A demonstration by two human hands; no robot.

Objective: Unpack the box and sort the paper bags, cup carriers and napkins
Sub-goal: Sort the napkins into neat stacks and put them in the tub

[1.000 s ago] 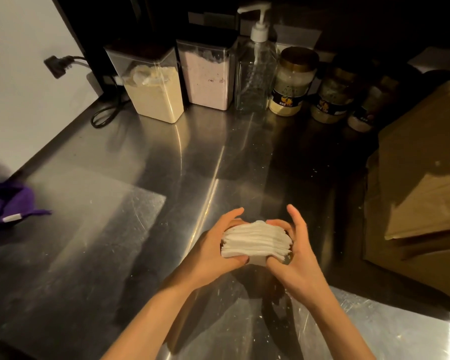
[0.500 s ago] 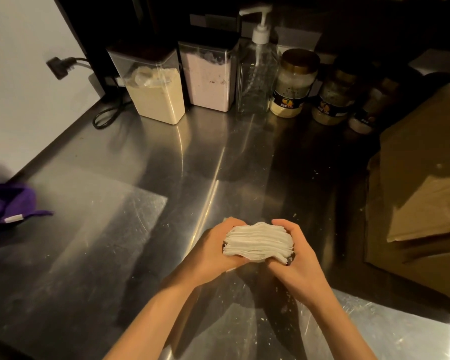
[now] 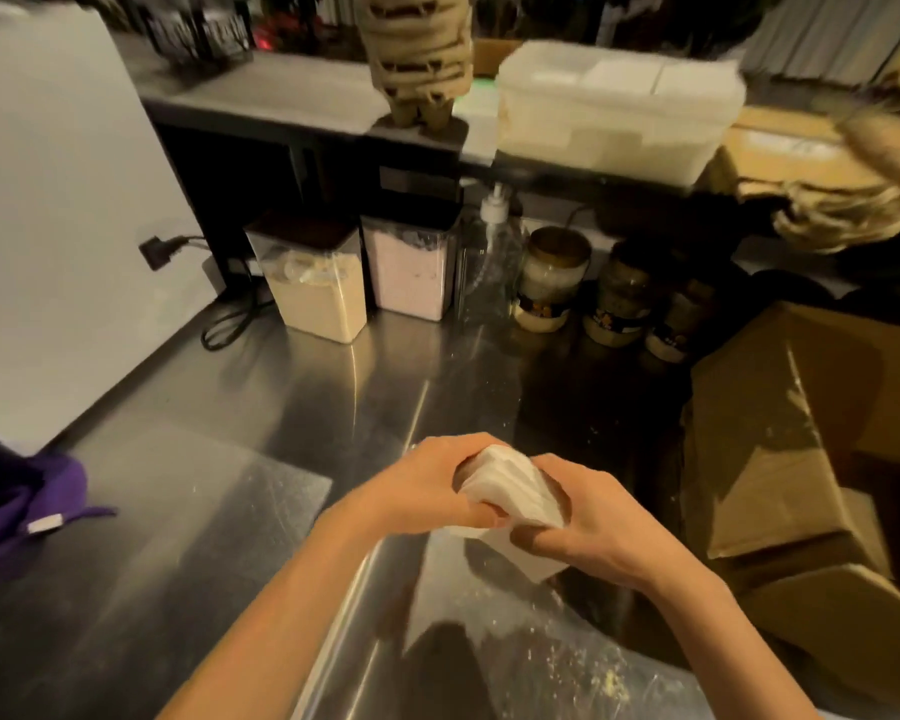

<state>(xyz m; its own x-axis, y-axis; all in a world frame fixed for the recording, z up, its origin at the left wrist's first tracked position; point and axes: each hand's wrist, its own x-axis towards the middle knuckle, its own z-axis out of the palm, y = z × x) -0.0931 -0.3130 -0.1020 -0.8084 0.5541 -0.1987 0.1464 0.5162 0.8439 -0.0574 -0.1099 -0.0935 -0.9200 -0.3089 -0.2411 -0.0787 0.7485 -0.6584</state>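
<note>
A thick stack of white napkins is held just above the steel counter, tilted down to the right. My left hand grips its left end and my right hand grips its right end, with the thumb curled under the stack. The open cardboard box stands at the right. On the raised shelf behind, a stack of brown cup carriers stands beside a white lidded tub. Brown paper-bag handles show at the upper right.
Along the back of the counter stand two powder canisters, a pump bottle and several jars. A black cable loops by the left wall. A purple cloth lies at the left edge.
The view has tipped up and now shows the shelf above the counter. Both hands have turned the napkin stack from level to slanted, and their grip has closed tighter round it.
</note>
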